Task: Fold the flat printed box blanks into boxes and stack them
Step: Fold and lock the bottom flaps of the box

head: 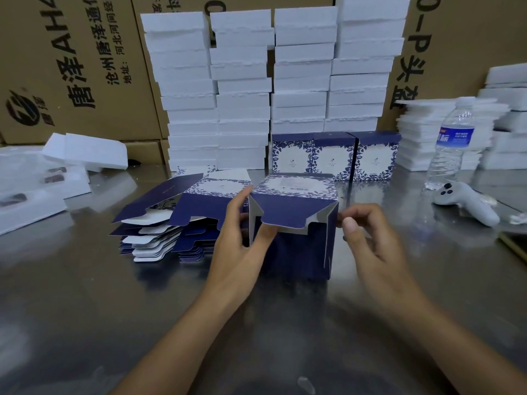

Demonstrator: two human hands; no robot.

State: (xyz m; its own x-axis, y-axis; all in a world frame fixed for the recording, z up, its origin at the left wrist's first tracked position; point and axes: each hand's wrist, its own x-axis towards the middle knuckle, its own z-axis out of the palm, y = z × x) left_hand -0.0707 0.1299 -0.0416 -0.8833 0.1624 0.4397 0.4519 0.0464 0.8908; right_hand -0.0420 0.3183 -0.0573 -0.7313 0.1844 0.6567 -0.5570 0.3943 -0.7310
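A left hand (239, 238) grips the left wall of a half-folded box (296, 252). The right hand (368, 238) touches its right edge with curled fingers; whether it pinches is unclear. Blanks (159, 223) lie just left of the grip, with finished boxes (333, 158) behind.

A half-folded box (293, 223), dark blue with a flowered top, stands on the steel desk (85, 295) with its front flap hanging down. The left hand (239, 240) grips its left wall, and the right hand (368, 238) pinches its right edge. A pile of flat blanks (171, 223) lies just to the left. Three finished boxes (333, 158) stand behind, in front of stacked white foam (268, 86). A water bottle (450, 143) stands to the right.
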